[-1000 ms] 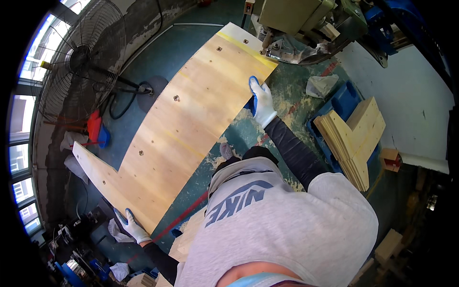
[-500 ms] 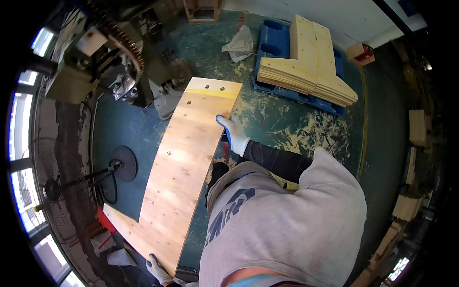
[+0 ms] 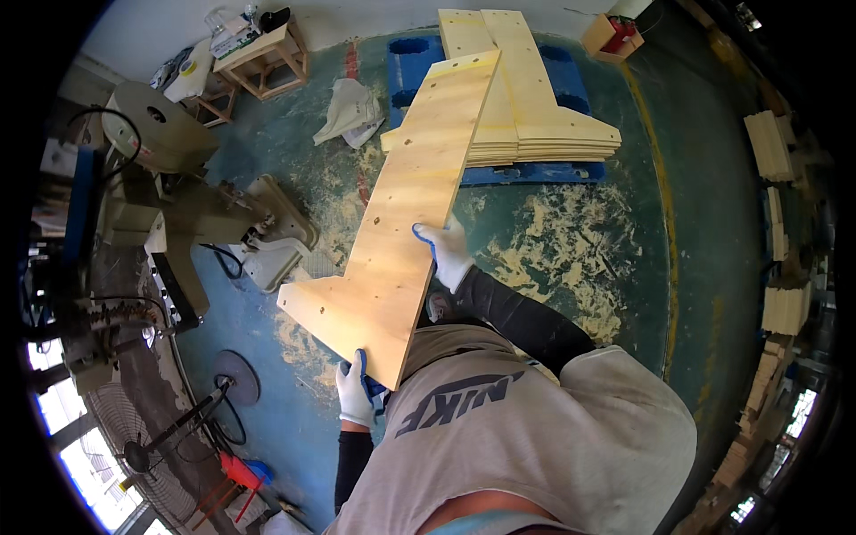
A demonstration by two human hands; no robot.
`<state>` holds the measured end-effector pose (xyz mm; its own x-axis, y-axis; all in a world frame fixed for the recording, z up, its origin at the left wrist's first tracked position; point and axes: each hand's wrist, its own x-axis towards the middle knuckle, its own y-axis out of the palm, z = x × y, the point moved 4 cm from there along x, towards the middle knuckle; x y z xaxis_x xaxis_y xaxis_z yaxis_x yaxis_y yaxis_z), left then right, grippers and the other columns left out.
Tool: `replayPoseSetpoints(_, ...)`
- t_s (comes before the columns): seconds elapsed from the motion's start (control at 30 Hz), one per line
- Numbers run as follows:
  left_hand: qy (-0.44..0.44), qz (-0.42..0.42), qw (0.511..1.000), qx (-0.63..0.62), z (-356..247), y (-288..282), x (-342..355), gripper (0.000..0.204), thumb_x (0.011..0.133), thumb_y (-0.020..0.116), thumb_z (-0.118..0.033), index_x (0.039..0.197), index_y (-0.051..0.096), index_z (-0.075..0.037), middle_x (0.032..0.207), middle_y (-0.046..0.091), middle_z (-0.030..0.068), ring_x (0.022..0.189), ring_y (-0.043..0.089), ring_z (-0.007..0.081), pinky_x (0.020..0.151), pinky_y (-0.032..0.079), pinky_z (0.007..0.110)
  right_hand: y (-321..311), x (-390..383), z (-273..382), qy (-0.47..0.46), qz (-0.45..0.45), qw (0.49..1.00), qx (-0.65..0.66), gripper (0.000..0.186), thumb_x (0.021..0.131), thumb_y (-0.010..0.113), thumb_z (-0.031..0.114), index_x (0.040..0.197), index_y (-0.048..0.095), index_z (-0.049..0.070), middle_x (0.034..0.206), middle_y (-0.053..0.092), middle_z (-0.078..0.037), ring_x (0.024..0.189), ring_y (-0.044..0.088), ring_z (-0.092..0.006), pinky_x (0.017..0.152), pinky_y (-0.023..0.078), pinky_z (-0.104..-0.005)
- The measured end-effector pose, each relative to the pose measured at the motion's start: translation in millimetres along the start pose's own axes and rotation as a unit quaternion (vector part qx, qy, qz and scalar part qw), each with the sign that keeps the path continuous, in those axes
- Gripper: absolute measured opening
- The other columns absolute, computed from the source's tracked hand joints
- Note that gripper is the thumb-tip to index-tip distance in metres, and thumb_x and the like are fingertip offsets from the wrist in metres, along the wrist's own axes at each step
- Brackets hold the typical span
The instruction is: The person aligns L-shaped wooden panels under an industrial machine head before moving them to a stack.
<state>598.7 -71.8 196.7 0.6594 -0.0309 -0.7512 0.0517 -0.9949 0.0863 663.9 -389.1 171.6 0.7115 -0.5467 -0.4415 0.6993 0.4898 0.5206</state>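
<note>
- Board (image 3: 406,205) of pale wood, boot-shaped, is held aslant before the person, between both gloved hands, its underside out of sight
- Right hand (image 3: 452,254) grips the long right-hand edge about midway, thumb bent over the upper face, most fingers hidden beneath
- Left hand (image 3: 356,395) is closed on the near end, thumb on top; how the fingers lie below cannot be made out
- Fan (image 3: 143,456) at lower left is partly lost in the dark fisheye rim
- Floor (image 3: 290,437) is blue-green, strewn with pale shavings (image 3: 571,259), and a yellow line (image 3: 661,178) runs down its right side
- Blue pallet (image 3: 412,55) near the far wall carries a stack of similar boards (image 3: 526,80); the held board's far end covers part of both, and whether it touches the stack cannot be told
- Crumpled whitish bag (image 3: 349,111) lies left of the pallet
- Machine (image 3: 156,134) in dull green stands at left, near a wooden bench (image 3: 260,52)
- Wooden box (image 3: 603,40) with something red inside sits just right of the pallet
</note>
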Motion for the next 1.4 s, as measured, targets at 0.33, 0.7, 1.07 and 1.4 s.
replayPoseSetpoints(0.33, 0.393, 0.06, 0.807, 0.436, -154, 317, 263, 0.054, 0.092, 0.071, -0.02, 0.136, 0.054, 0.005, 0.106, 0.066, 0.0183, 0.095, 0.064, 0.0255, 0.088, 0.051, 0.038, -89, 228, 124, 0.012, -0.016, 0.998, -0.063, 0.035, 0.089, 0.069, 0.0, 0.123, 0.061, 0.002, 0.111, 0.069, -0.006, 0.097, 0.066, -0.0144, 0.087, 0.054, -0.0314)
replayPoseSetpoints(0.7, 0.234, 0.175, 0.942, 0.166, -139, 636, 436, 0.045, 0.094, 0.068, -0.006, 0.136, 0.055, 0.004, 0.119, 0.066, 0.0056, 0.102, 0.061, 0.0121, 0.09, 0.048, 0.027, -185, 520, 207, 0.035, 0.023, 0.992, -0.123, 0.037, 0.094, 0.073, 0.019, 0.123, 0.064, -0.002, 0.11, 0.069, -0.005, 0.099, 0.064, -0.0095, 0.087, 0.053, -0.0258)
replayPoseSetpoints(1.07, 0.254, 0.022, 0.814, 0.521, -62, 768, 704, 0.073, 0.087, 0.076, -0.028, 0.145, 0.047, 0.005, 0.139, 0.057, 0.0224, 0.129, 0.055, 0.0323, 0.109, 0.042, 0.037, -431, 766, 265, -0.161, -0.134, 0.775, -0.596, 0.075, 0.09, 0.073, 0.036, 0.148, 0.042, -0.001, 0.149, 0.048, -0.022, 0.139, 0.046, -0.0348, 0.115, 0.037, -0.0403)
replayPoseSetpoints(1.4, 0.27, 0.113, 0.861, 0.417, -54, 879, 799, 0.104, 0.076, 0.089, -0.022, 0.154, 0.027, 0.007, 0.138, 0.056, 0.0229, 0.125, 0.056, 0.0277, 0.103, 0.047, 0.034, -532, 852, 290, -0.051, -0.206, 0.83, -0.515, 0.099, 0.081, 0.082, 0.04, 0.152, 0.032, -0.007, 0.155, 0.038, -0.027, 0.147, 0.035, -0.036, 0.119, 0.03, -0.0376)
